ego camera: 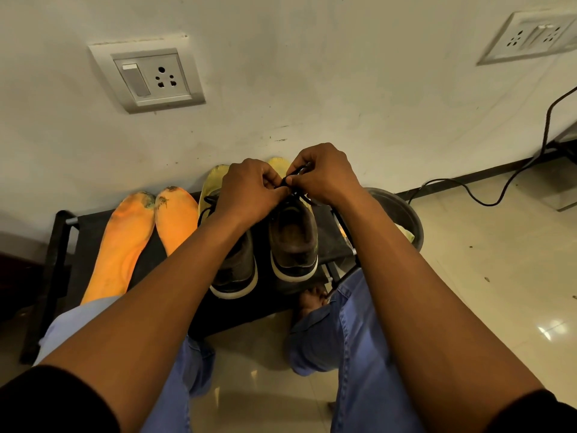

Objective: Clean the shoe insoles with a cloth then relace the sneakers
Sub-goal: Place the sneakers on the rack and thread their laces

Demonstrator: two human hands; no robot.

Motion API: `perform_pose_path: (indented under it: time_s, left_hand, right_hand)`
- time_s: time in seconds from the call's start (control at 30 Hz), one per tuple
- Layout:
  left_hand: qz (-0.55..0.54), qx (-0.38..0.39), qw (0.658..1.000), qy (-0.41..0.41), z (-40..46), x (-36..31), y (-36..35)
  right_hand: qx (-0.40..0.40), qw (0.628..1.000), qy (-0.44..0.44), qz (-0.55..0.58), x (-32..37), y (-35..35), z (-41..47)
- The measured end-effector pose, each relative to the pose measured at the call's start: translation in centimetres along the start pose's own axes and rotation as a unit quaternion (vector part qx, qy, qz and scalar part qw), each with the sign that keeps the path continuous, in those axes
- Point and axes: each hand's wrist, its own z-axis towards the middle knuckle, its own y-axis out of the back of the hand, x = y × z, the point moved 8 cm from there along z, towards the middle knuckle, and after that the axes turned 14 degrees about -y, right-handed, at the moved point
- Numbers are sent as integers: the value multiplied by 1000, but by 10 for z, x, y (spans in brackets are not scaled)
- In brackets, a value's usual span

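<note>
1. Black lace [296, 175] runs between both hands above the right-hand sneaker [293, 242], a dark brown, scuffed shoe with a pale, rounded sole rim and a yellow-green toe; its open mouth faces the camera.
2. Curled tight, the fingers of the left hand [249, 190] pinch the lace at their tips, just above the shoe's tongue.
3. Fingers of the right hand [324, 173] are likewise bent, thumb and forefinger nipping a short loop of the same cord; the two hands touch at the fingertips.
4. Beside it stands the left-hand sneaker [234, 270], same worn brown upper and cream sole, partly hidden under the left forearm, with loose black lacing near its yellow toe.
5. Two orange insoles [150, 235], flat and foot-shaped with grimy, darkened toe ends, lie side by side left of the sneakers, tips against the wall.
6. All of this sits on a low black rack [62, 245] with a fabric shelf and metal tube frame.
7. A dark round bucket [402, 214] stands on the glossy tile floor just right of the rack.
8. White plastic wall sockets [150, 78] sit above; a black cable [487, 198] trails across the floor at right.
</note>
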Motion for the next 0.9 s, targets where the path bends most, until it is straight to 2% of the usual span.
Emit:
perform_pose_path:
  time_s: [0.23, 0.37, 0.5, 0.6, 0.77, 0.9]
  left_hand:
    - [92, 1, 996, -15, -4, -4, -5]
    - [-50, 16, 996, 70, -3, 5, -11]
    - [-179, -6, 970, 166, -2, 14, -7]
    - [-202, 14, 965, 164, -4, 11, -8]
    - [-246, -6, 956, 162, -5, 13, -6]
    - [-236, -16, 960, 150, -4, 12, -2]
  right_hand:
    - [29, 999, -18, 29, 1, -1, 0]
    - [33, 999, -16, 23, 1, 1, 0]
    - [25, 999, -20, 21, -2, 2, 2]
    - [33, 999, -17, 17, -1, 3, 0]
    - [48, 998, -28, 19, 1, 7, -5]
    - [56, 997, -47, 10, -2, 9, -6]
